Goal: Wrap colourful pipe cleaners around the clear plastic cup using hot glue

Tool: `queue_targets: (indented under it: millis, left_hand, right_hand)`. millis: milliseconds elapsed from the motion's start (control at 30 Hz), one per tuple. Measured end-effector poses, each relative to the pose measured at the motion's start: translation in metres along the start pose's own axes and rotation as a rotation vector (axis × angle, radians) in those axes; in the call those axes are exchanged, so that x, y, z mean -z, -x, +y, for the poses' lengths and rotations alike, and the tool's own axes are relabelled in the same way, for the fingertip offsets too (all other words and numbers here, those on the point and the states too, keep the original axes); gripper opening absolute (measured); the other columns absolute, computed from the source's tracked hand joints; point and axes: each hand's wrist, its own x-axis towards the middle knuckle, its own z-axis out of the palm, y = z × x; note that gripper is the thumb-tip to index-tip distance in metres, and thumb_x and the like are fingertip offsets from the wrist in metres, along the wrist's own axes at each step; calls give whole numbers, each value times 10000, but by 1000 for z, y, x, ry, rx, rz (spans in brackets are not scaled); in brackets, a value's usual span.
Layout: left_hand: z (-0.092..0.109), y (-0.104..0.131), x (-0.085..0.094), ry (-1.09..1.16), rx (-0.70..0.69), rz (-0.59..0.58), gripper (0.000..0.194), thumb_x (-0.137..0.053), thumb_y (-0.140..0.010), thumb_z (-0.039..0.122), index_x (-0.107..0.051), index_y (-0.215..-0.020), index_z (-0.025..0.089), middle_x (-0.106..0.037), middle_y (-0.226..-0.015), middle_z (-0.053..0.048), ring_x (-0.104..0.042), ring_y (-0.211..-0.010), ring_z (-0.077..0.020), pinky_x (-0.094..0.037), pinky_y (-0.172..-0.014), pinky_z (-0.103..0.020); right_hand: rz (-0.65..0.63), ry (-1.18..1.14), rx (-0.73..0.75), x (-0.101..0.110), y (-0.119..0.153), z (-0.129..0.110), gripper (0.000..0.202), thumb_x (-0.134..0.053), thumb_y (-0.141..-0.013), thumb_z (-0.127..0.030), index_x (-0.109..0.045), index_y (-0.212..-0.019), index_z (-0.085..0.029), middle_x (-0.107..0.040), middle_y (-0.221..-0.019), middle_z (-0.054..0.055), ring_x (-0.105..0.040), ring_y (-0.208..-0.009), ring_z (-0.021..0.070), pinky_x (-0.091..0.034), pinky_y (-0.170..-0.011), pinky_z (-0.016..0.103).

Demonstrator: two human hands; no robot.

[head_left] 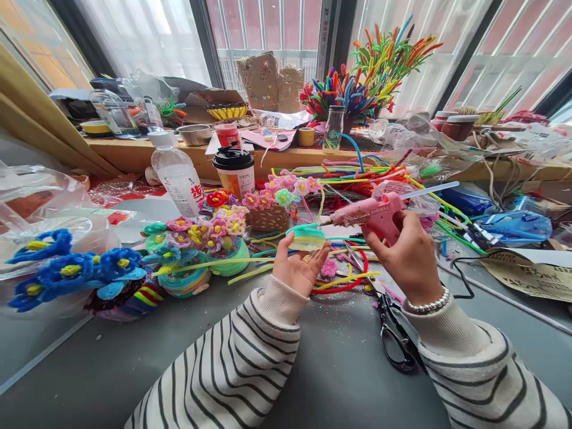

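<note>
Glue gun (383, 219): pink, specked with residue, raised above the desk (330, 387) with its nozzle (329, 221) toward the left; a translucent glue stick (433, 189) juts from its rear.
Right hand (411, 253): closed around the handle of the glue gun; a beaded bracelet (429, 302) circles the wrist.
Left hand (298, 271): just left of and below the glue gun, palm turned up, thumb and fingers curved around a small round piece (305, 241).
Round piece: turquoise above, pale yellow below, held beside the glue gun's nozzle; whether the two touch, I cannot tell.
Scissors (397, 339): below the glue gun, on the desk, with black handles nearest the person.
Pink flower (329, 267): below and left of the glue gun, among loose fuzzy stems (369, 269).
Woven pot (267, 218): left of the glue gun, filled with pink fuzzy flowers (286, 186).
Blue flowers (71, 271): far to the left of the glue gun, over a striped pot (134, 297).
Coffee cup (234, 170): left of and beyond the glue gun, black-lidded, with a clear bottle (176, 176) farther left.
Stem bundle (344, 173): just beyond the glue gun, in many colours.
Glass jar (333, 128): on the ledge (274, 159) beyond the glue gun, in front of a bushy bouquet (344, 95).
</note>
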Motion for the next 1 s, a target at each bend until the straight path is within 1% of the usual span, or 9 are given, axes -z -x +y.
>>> queue_targets:
  millis: [100,233,433,600,667,733,833,1000]
  left_hand:
    - [0,0,-1,18,-5,12,269,-511,-784,348,-577,-845,95,-636,-825,-112,-640,-867,-220,-561,-684,-249]
    - [0,0,0,23,-6,10,293,-495,-794,361,-584,-829,84,-640,-806,-115,-649,-823,-214,-560,-686,-248]
    - [-1,0,0,13,-10,9,303,-493,-799,358,-585,-865,77,-643,-811,-115,-650,-816,-209,-559,-689,-250]
    - [-1,0,0,8,-11,7,305,-488,-805,355,-580,-867,71,-642,-818,-112,-654,-797,-212,-561,-688,-251]
    - [-1,0,1,7,-16,4,294,-488,-806,346,-582,-860,73,-643,-814,-103,-659,-785,-215,-563,-684,-256]
    - [-1,0,1,5,-17,1,287,-486,-807,341,-585,-851,75,-644,-807,-98,-663,-780,-222,-565,-678,-259]
    - [-2,-1,1,6,-16,-2,299,-480,-809,345,-588,-841,69,-644,-796,-101,-666,-777,-231,-565,-672,-258]
    - [-2,-2,2,9,-19,-4,299,-480,-807,345,-585,-868,72,-644,-805,-101,-666,-787,-229,-566,-676,-259]
  right_hand:
    - [-10,-16,2,-4,-1,-6,424,-589,-690,-465,-464,-957,-161,-614,-890,132,-595,-779,254,-447,-647,346]
    - [-69,-3,-12,-6,0,-9,415,-608,-672,-454,-458,-931,-166,-607,-862,127,-590,-780,261,-444,-659,350]
    - [-78,-9,8,-8,1,-10,347,-552,-721,-463,-477,-896,-173,-610,-854,122,-588,-767,259,-435,-652,351]
    - [-92,7,40,-7,2,-11,324,-523,-749,-460,-500,-882,-165,-621,-794,108,-586,-704,239,-424,-609,325]
    - [-82,18,63,-8,2,-11,306,-526,-746,-465,-499,-832,-173,-616,-750,95,-577,-661,224,-416,-581,311]
    - [-40,19,92,-11,3,-10,315,-529,-734,-487,-492,-787,-179,-607,-706,78,-565,-622,212,-408,-554,302]
    - [15,17,128,-15,3,-8,335,-532,-723,-504,-492,-773,-176,-601,-681,66,-557,-597,203,-404,-533,294]
    - [19,44,143,-18,4,-6,320,-535,-727,-480,-496,-777,-166,-602,-682,77,-555,-589,200,-407,-527,292]
